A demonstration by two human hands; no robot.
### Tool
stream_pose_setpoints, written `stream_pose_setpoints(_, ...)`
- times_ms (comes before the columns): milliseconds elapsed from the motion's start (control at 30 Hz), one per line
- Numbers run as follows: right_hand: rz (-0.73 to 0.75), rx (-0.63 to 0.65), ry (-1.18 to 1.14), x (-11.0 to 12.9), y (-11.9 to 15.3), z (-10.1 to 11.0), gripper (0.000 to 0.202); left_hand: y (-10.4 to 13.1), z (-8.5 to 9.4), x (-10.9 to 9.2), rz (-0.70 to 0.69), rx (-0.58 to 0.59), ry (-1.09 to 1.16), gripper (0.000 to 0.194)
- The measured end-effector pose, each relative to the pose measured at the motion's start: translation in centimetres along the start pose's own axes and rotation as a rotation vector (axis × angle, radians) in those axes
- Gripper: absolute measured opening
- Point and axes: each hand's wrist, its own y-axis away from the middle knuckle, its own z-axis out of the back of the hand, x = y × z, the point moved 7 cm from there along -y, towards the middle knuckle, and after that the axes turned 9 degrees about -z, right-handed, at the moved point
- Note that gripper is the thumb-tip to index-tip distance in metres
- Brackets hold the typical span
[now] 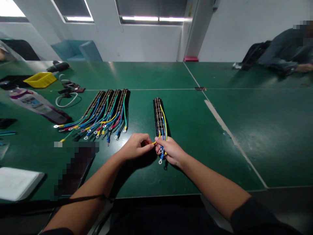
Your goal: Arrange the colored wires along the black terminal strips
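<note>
A black terminal strip (pixel 158 114) lies on the green table in front of me, with yellow, blue and red wires running down it towards me. My left hand (pixel 138 145) pinches the end of a short yellow wire (pixel 156 141) to the left of the strip's near end. My right hand (pixel 171 150) is closed round the bundle of wires, and ring lugs (pixel 160 161) stick out below its fingers. To the left, several similar strips (pixel 110 101) lie side by side, their coloured wires with ring lugs spread towards me.
On the left are a bottle (pixel 39 104), a yellow tray (pixel 41 80), a cable (pixel 66 99), a dark blurred-out device (pixel 75 169) and a white box (pixel 19 182). A person (pixel 281 52) sits at the far right. Tape (pixel 222 124) crosses the green table (pixel 269 130).
</note>
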Motion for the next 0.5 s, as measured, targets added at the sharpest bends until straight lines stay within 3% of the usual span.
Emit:
stream_pose_setpoints(233,-0.016,0.010,-0.006,-0.06,-0.06,0.07,0.026,-0.04,-0.20,-0.18,-0.037,0.013,-0.067,0.026)
stream_pose_setpoints(500,-0.018,0.022,-0.001,-0.24,-0.31,0.02,0.025,-0.01,-0.26,0.24,0.003,0.034,0.013,0.021)
